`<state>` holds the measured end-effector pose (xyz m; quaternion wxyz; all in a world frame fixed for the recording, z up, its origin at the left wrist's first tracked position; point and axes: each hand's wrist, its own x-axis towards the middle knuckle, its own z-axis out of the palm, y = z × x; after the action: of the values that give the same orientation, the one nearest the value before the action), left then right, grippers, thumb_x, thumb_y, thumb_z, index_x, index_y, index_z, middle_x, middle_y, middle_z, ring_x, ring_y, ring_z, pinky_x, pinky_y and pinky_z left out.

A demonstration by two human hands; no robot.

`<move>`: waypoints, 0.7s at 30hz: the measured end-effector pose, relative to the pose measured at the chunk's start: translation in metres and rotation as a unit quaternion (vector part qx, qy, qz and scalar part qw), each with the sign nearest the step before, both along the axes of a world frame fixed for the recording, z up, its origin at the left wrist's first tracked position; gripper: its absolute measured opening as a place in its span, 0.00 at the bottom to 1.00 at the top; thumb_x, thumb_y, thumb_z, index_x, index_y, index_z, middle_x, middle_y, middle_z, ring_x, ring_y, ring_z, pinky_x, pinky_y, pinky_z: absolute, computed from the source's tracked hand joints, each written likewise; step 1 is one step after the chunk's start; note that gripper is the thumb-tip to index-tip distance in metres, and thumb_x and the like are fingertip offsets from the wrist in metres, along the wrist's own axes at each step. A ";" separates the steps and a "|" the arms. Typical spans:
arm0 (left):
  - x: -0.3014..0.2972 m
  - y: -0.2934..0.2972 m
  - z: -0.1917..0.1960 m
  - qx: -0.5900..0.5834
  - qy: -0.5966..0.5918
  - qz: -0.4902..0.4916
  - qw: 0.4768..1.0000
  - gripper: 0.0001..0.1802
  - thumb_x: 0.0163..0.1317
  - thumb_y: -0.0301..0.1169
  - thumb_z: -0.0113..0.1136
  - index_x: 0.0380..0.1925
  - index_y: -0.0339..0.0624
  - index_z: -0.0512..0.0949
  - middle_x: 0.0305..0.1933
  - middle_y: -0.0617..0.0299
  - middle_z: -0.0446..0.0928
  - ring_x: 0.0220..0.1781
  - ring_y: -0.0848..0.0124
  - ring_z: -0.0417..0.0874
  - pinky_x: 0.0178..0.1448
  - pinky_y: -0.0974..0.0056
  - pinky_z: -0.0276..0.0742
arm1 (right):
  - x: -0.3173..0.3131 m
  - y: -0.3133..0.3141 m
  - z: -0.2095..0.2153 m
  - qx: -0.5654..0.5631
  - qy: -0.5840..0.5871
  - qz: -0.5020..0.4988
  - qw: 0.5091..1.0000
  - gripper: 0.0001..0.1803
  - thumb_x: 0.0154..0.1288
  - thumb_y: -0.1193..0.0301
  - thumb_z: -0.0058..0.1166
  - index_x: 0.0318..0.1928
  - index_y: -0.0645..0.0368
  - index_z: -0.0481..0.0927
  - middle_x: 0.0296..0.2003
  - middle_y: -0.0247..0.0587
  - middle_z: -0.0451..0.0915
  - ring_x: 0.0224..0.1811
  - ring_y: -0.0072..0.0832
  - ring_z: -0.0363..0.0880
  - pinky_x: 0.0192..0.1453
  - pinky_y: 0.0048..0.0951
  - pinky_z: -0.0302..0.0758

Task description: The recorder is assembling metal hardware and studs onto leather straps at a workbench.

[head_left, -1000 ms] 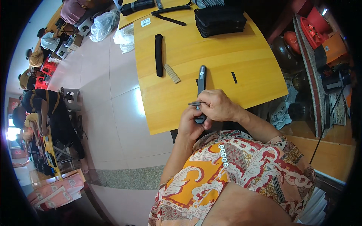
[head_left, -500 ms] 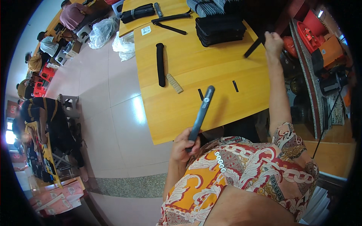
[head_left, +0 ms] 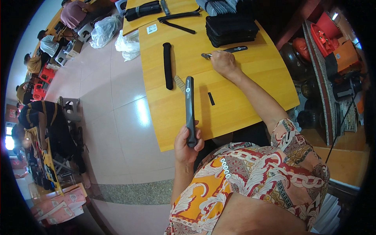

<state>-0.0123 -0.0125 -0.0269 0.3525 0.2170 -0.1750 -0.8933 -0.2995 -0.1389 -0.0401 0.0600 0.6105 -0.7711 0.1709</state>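
Observation:
My left hand (head_left: pixel 187 145), in front of the table's near edge, grips the lower end of a dark grey flat strip (head_left: pixel 189 96) with rounded ends and a pale printed mark. The strip stands nearly upright. Over the middle of the yellow table (head_left: pixel 250 86), my right hand (head_left: pixel 224 62) has its fingers closed on a second dark flat strip (head_left: pixel 237 49); both its ends show past the hand. A long black sleeve (head_left: pixel 167 65) lies to the left, beside a ribbed beige strip (head_left: pixel 179 82) partly behind the held strip. A small black piece (head_left: pixel 211 98) lies near my left hand.
Farther back sit a stack of black fabric pieces (head_left: pixel 231 31), a plastic-wrapped bundle (head_left: pixel 219 7), thin black straps (head_left: pixel 178 25), a tied black bundle (head_left: pixel 143 12) and a white label (head_left: pixel 151 29). Plastic bags (head_left: pixel 128 45) lie left of the table. A cluttered shelf (head_left: pixel 319 82) borders the right.
My right hand has come from the table's far right edge inward to its middle. The strip in my left hand has swung leftward and more upright. One small black piece no longer shows on the table.

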 end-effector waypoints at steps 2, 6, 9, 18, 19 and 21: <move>0.001 0.000 -0.002 0.001 -0.009 0.005 1.000 0.23 0.65 0.42 0.41 0.52 0.37 0.65 0.26 0.61 0.68 0.12 0.75 0.62 0.17 0.70 0.57 | 0.003 -0.004 0.004 0.011 0.007 0.016 1.000 0.14 0.60 0.67 0.44 0.29 0.65 0.78 0.28 0.55 0.78 0.32 0.46 0.79 0.36 0.43 0.75; -0.006 -0.004 -0.005 0.034 0.008 0.001 0.999 0.24 0.66 0.42 0.40 0.54 0.36 0.64 0.25 0.62 0.68 0.12 0.75 0.62 0.18 0.69 0.59 | 0.009 0.020 0.014 -0.032 -0.004 0.050 0.998 0.18 0.62 0.62 0.43 0.34 0.66 0.77 0.30 0.55 0.79 0.35 0.48 0.79 0.40 0.42 0.75; -0.013 -0.014 -0.013 0.050 0.036 -0.022 0.998 0.24 0.66 0.42 0.39 0.55 0.35 0.63 0.24 0.63 0.68 0.12 0.76 0.62 0.18 0.70 0.59 | 0.014 0.055 0.019 -0.091 -0.080 0.075 0.990 0.15 0.62 0.64 0.44 0.36 0.66 0.76 0.31 0.54 0.79 0.35 0.46 0.78 0.39 0.40 0.74; -0.038 -0.007 -0.007 0.064 0.049 -0.022 0.997 0.18 0.66 0.40 0.43 0.48 0.38 0.67 0.23 0.61 0.71 0.10 0.76 0.61 0.16 0.71 0.57 | 0.094 0.174 0.067 0.003 -0.375 0.262 0.889 0.05 0.60 0.77 0.49 0.36 0.66 0.74 0.30 0.50 0.77 0.31 0.45 0.78 0.35 0.35 0.74; -0.043 -0.007 -0.010 0.058 0.026 -0.015 0.998 0.20 0.67 0.41 0.42 0.50 0.36 0.67 0.23 0.63 0.71 0.10 0.78 0.61 0.15 0.73 0.56 | 0.096 0.178 0.066 0.001 -0.375 0.256 0.891 0.05 0.60 0.77 0.49 0.36 0.66 0.74 0.30 0.50 0.77 0.31 0.45 0.78 0.35 0.35 0.74; -0.050 -0.006 -0.012 0.053 0.003 -0.013 0.999 0.22 0.68 0.41 0.41 0.52 0.35 0.66 0.23 0.64 0.70 0.10 0.80 0.60 0.14 0.74 0.56 | 0.100 0.182 0.062 -0.029 -0.358 0.289 0.887 0.05 0.57 0.80 0.50 0.36 0.66 0.73 0.27 0.50 0.76 0.29 0.42 0.78 0.32 0.31 0.73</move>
<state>-0.0621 -0.0185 -0.0386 0.3292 0.2306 -0.1295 -0.9065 -0.1993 0.0428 0.0215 -0.2545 0.7012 -0.5245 0.4105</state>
